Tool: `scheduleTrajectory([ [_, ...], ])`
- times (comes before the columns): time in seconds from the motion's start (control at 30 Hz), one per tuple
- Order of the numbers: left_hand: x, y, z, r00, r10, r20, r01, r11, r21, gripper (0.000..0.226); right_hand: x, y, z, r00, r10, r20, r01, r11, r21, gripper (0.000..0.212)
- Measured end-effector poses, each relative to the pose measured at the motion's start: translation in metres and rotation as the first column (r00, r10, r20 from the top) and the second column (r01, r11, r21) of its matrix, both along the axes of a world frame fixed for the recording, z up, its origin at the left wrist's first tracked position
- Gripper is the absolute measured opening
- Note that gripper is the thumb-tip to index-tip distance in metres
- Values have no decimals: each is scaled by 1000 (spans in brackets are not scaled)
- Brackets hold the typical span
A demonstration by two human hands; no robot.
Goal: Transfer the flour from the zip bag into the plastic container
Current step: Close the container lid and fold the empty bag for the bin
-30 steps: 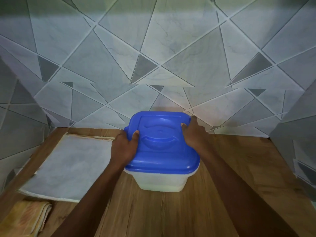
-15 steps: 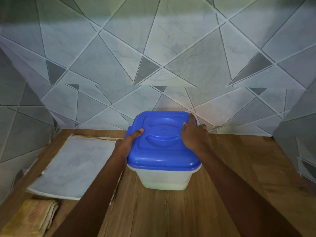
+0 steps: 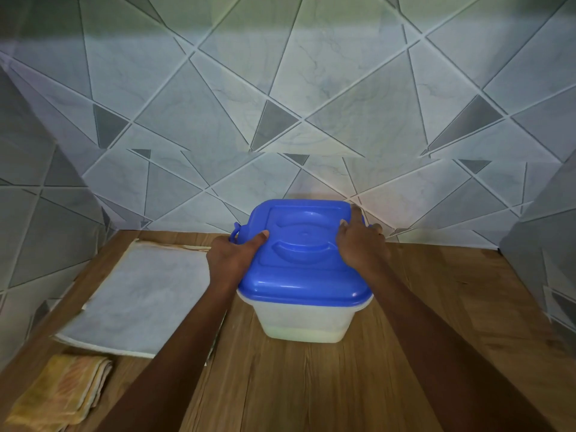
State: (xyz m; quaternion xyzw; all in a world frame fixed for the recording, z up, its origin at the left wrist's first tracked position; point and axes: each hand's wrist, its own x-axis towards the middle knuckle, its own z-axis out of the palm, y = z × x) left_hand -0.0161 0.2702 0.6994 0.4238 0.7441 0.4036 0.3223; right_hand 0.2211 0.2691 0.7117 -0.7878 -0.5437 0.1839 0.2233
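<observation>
Left hand [image 3: 232, 258] farther along lid [image 3: 299, 263] edge

Left hand [image 3: 232, 260] fingers concealed behind blue lid [image 3: 304, 254] edge; folded yellow cloth [image 3: 60, 395] cut off at lower-left frame edge; container [image 3: 304, 322] contents indistinct through translucent wall
</observation>
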Motion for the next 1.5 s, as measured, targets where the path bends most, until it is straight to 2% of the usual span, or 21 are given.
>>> scheduleTrajectory([
  [0.07, 1, 0, 0, 998, -19, -52, 21, 999, 39, 62, 0, -1, 1, 1000, 2, 5, -2, 1000, 6, 55],
  [0.23, -5, 5, -5, 978, -78, -195, 92, 994, 62, 59, -1, 4, -2, 1000, -8, 25, 7, 1000, 12, 55],
  [0.37, 5, 3, 5, 911, -120, -394, 180, 977, 118, 53, -3, 5, -1, 999, -21, 42, 21, 1000, 8, 54],
  [0.47, 11, -4, 8, 880, -141, -453, 237, 958, 162, 48, 0, 3, 0, 1000, -15, -5, 15, 1000, 20, 56],
  [0.53, 6, -11, 2, 899, -212, -384, 294, 940, 170, 49, 2, -4, -1, 998, -12, -56, 14, 999, 45, 61],
  [0.63, 1, -36, -17, 947, -307, -91, 320, 920, 225, 66, 3, -23, -9, 987, -22, -157, 35, 996, 82, 69],
  [0.73, 11, -52, -29, 970, -223, 101, 179, 927, 329, 72, 6, -40, -23, 974, -2, -225, 32, 991, 132, 71],
  [0.8, 19, -50, -30, 977, -145, 159, 80, 931, 356, 75, 10, -42, -28, 965, 1, -264, 42, 987, 155, 73],
  [0.9, 31, -36, -29, 982, -116, 152, 50, 924, 380, 72, 18, -35, -27, 939, -28, -342, 86, 984, 157, 78],
  [1.17, 64, 6, -30, 978, -150, 146, 82, 915, 394, 63, 54, 19, -21, 939, -47, -342, 97, 987, 131, 77],
  [1.3, 75, 33, -30, 977, -182, 114, 129, 921, 369, 66, 68, 45, -16, 943, -48, -330, 91, 989, 119, 77],
  [1.5, 78, 48, -37, 973, -195, 123, 139, 922, 362, 68, 69, 52, -17, 918, -71, -390, 135, 981, 140, 76],
])
